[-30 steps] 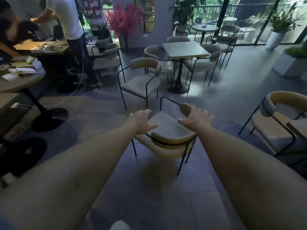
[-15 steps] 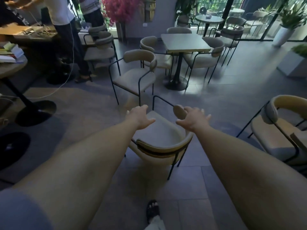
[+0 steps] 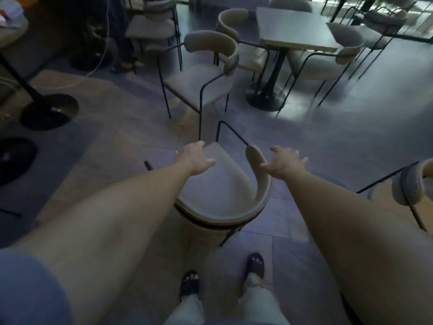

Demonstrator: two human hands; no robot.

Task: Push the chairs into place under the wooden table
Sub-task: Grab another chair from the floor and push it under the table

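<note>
A beige padded chair (image 3: 218,191) with a curved backrest and thin black legs stands right in front of me, its back toward me. My left hand (image 3: 194,156) hovers over the seat's left front corner, fingers spread, holding nothing. My right hand (image 3: 284,161) is spread just right of the backrest's end, apart from it. A second beige chair (image 3: 199,80) stands loose beyond, away from the square wooden table (image 3: 293,26) on its black pedestal. Two more chairs sit tucked at that table.
Black pedestal bases (image 3: 49,111) of round tables stand at the left, with a white cable (image 3: 98,64) trailing on the floor. Another beige chair (image 3: 412,184) is at the right edge. A person's legs (image 3: 121,43) stand far left. My sandalled feet (image 3: 256,263) are below.
I have stepped closer and the view has tipped down, darkening. Both hands have spread wider apart over the near chair; my feet have come into view.
</note>
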